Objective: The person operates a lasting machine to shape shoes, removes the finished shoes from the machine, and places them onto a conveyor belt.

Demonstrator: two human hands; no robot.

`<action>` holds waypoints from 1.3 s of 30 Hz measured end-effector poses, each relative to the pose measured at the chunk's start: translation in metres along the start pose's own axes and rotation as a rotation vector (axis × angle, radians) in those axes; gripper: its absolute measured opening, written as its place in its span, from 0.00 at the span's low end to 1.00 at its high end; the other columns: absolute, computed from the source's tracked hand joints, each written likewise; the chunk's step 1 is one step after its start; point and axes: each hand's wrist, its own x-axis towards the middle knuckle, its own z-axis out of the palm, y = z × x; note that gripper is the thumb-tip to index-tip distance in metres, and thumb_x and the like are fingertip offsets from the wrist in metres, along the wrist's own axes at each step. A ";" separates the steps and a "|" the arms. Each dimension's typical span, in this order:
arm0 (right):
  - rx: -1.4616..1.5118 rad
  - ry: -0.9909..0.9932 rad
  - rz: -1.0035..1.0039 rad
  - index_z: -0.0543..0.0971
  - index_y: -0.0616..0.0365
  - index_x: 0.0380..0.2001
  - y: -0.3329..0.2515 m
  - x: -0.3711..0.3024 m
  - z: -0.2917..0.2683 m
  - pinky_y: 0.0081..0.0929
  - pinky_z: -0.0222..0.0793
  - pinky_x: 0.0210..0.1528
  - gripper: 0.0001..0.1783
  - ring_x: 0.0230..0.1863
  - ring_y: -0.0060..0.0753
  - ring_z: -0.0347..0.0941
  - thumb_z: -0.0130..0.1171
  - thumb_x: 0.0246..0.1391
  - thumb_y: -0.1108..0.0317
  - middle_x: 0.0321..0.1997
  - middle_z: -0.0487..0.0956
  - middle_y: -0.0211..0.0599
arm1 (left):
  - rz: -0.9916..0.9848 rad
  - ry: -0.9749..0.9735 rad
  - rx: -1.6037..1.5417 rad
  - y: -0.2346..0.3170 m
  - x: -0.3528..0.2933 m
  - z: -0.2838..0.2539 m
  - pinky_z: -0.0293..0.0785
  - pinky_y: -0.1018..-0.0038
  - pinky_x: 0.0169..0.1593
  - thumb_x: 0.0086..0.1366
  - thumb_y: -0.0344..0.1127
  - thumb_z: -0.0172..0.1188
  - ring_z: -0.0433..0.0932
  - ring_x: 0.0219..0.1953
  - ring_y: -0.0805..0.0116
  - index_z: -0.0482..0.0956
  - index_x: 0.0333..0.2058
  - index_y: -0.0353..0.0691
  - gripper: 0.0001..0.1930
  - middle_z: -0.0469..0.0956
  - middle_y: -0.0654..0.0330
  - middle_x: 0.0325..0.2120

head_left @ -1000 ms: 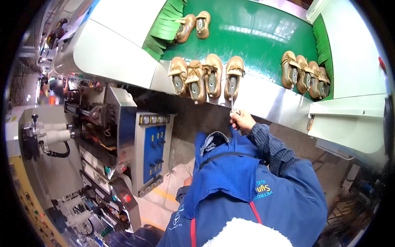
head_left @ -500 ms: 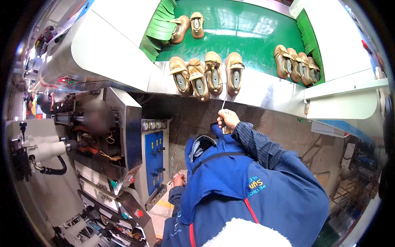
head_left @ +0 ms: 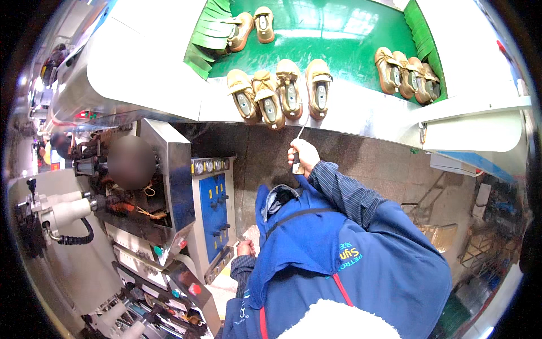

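Four tan shoes (head_left: 279, 93) stand in a row at the near edge of the green conveyor (head_left: 339, 39), upper centre of the frame, their long axes running away from the person. Just below them the right hand (head_left: 303, 157) has its fingers closed on a thin light tool (head_left: 301, 129) angled up toward the rightmost shoe. The left hand (head_left: 245, 247), lower centre by the blue control panel (head_left: 219, 210), is far off; whether its fingers are spread or closed, I cannot tell.

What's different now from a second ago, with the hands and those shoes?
The right hand, gripping a thin tool, drew back a little from the row of four shoes toward the body. The left hand has come into sight low beside the blue control panel. All the shoes lie as before on the green belt.
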 end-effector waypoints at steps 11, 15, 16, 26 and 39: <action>-0.138 -0.092 0.121 0.71 0.55 0.39 -0.027 0.006 -0.006 0.34 0.77 0.27 0.07 0.26 0.31 0.75 0.51 0.66 0.64 0.29 0.75 0.37 | 0.360 -0.085 0.241 -0.017 -0.039 0.102 0.69 0.71 0.22 0.64 0.35 0.57 0.75 0.24 0.68 0.79 0.36 0.38 0.07 0.77 0.59 0.25; -0.094 -0.079 0.129 0.70 0.54 0.38 -0.032 -0.006 0.000 0.32 0.77 0.27 0.07 0.25 0.29 0.74 0.51 0.67 0.63 0.29 0.75 0.35 | 0.285 -0.048 0.590 -0.104 -0.031 0.117 0.77 0.65 0.37 0.66 0.37 0.54 0.80 0.33 0.59 0.81 0.43 0.34 0.14 0.83 0.51 0.32; -0.133 -0.063 0.078 0.70 0.54 0.38 -0.030 -0.014 0.000 0.32 0.76 0.26 0.07 0.25 0.29 0.74 0.51 0.67 0.63 0.28 0.75 0.35 | 0.309 -0.005 0.602 -0.127 -0.043 0.125 0.77 0.65 0.40 0.67 0.39 0.53 0.80 0.34 0.58 0.81 0.44 0.33 0.16 0.83 0.50 0.33; -0.705 -0.970 -0.157 0.58 0.55 0.68 -0.101 -0.146 0.124 0.25 0.72 0.24 0.30 0.23 0.24 0.73 0.53 0.65 0.72 0.29 0.76 0.34 | 0.061 0.393 -0.375 -0.020 -0.124 0.114 0.68 0.72 0.22 0.64 0.37 0.60 0.70 0.19 0.71 0.76 0.37 0.42 0.07 0.73 0.63 0.22; -1.067 -1.193 -0.014 0.48 0.61 0.74 0.088 -0.090 0.397 0.38 0.72 0.42 0.40 0.44 0.41 0.72 0.54 0.67 0.65 0.55 0.70 0.51 | 0.366 1.040 -0.632 0.070 -0.301 -0.135 0.68 0.80 0.25 0.68 0.34 0.61 0.70 0.23 0.80 0.77 0.54 0.44 0.16 0.74 0.68 0.29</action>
